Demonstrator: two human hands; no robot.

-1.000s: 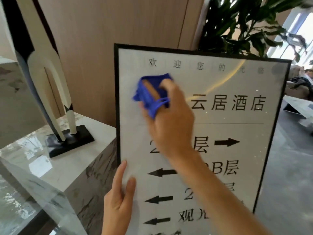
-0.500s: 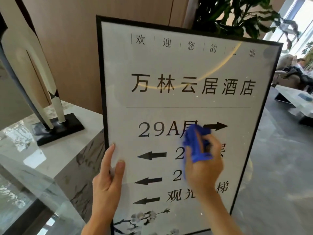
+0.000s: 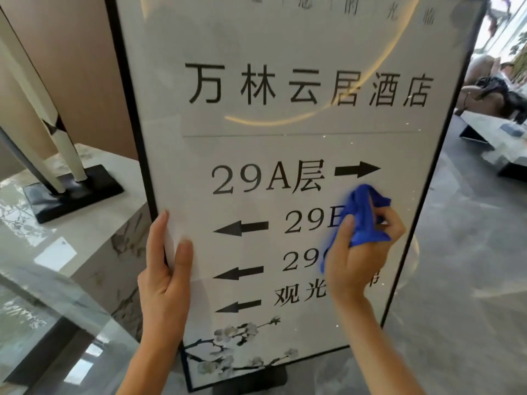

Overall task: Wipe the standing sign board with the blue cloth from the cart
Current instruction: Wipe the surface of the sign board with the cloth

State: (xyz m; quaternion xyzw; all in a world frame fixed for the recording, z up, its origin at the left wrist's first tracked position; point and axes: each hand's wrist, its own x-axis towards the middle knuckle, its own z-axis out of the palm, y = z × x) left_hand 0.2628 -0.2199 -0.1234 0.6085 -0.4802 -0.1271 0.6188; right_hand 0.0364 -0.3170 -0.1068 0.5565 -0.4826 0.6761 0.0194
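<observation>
The standing sign board (image 3: 285, 132), black-framed with a white printed face, stands upright. The left hand (image 3: 166, 269) grips its left edge, thumb on the face. The right hand (image 3: 360, 252) presses a bunched blue cloth (image 3: 363, 215) against the face below the right-pointing arrow. A sculpture base (image 3: 72, 192) rests on the marble tabletop (image 3: 85, 238) to the left.

Bright daylight from the right window (image 3: 513, 29) — curved glare streaks the sign board (image 3: 285, 121).
</observation>
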